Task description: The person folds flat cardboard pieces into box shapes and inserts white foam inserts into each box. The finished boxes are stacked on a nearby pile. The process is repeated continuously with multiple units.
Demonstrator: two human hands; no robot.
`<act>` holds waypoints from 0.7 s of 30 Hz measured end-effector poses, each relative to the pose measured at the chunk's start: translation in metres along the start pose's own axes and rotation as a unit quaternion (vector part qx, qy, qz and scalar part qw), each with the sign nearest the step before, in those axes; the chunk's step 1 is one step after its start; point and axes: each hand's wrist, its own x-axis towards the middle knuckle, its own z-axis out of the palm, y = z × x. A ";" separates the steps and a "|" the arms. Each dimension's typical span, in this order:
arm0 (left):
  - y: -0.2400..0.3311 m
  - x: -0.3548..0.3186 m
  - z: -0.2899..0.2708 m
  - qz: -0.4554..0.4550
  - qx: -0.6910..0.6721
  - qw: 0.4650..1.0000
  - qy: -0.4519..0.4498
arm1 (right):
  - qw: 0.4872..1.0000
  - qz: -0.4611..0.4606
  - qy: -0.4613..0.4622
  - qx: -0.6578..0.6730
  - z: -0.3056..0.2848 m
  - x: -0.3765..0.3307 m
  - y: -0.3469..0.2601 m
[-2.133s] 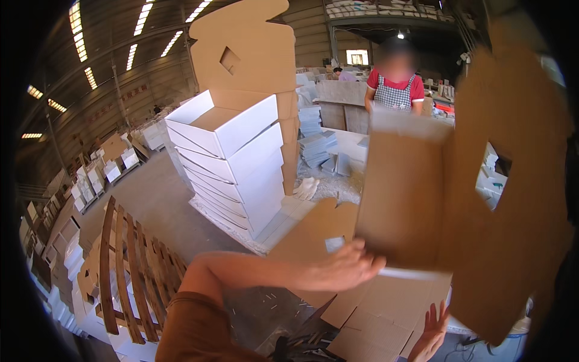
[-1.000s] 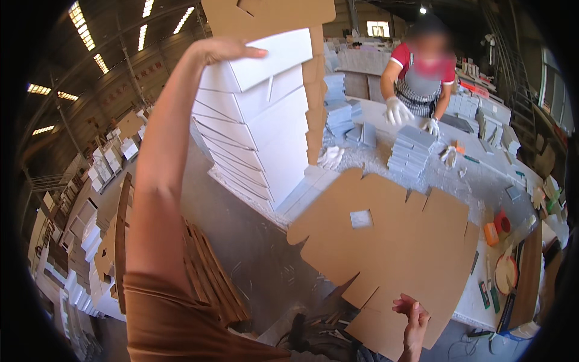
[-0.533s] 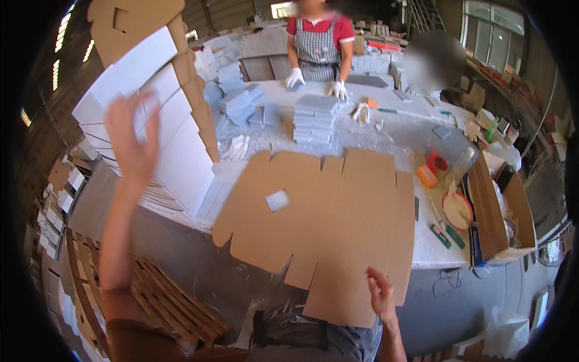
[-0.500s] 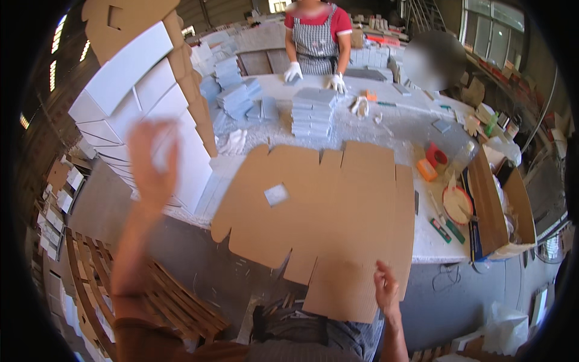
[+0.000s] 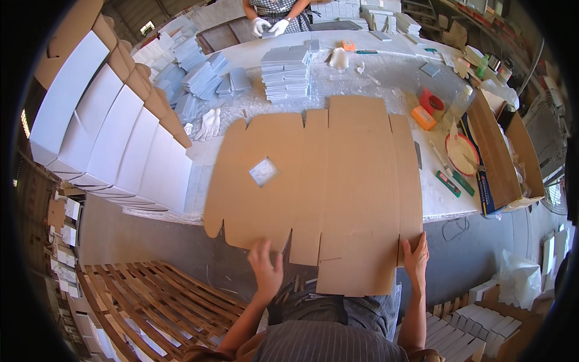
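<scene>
A flat, die-cut sheet of brown cardboard [image 5: 356, 181] with slotted flaps and a diamond-shaped hole lies on the white worktable, its near end overhanging the edge toward my lap. My left hand [image 5: 265, 268] is at its near left edge, fingers apart and fingertips against the cardboard. At the near right corner my right hand [image 5: 415, 259] grips the edge, thumb on top and fingers along the outer side. A tall stack of folded white boxes [image 5: 129, 133] with brown inner sides leans on my left.
Grey tiles [image 5: 286, 72] stand stacked beyond the cardboard. At right are an orange box [image 5: 424, 118], a red-rimmed bowl [image 5: 462, 154], green-handled cutters [image 5: 448, 183] and an open carton [image 5: 494, 157]. A wooden pallet [image 5: 151, 301] lies low left. Across the table, a gloved co-worker's hands [image 5: 270, 28] meet.
My left hand has come down from the white boxes to the cardboard's near edge. My right hand has moved onto its right edge. The view has shifted; the co-worker's hands have come together.
</scene>
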 end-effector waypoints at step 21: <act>-0.032 0.021 -0.042 -0.406 -0.583 0.704 0.000 | 0.998 -0.004 -0.027 0.056 -0.021 -0.004 -0.024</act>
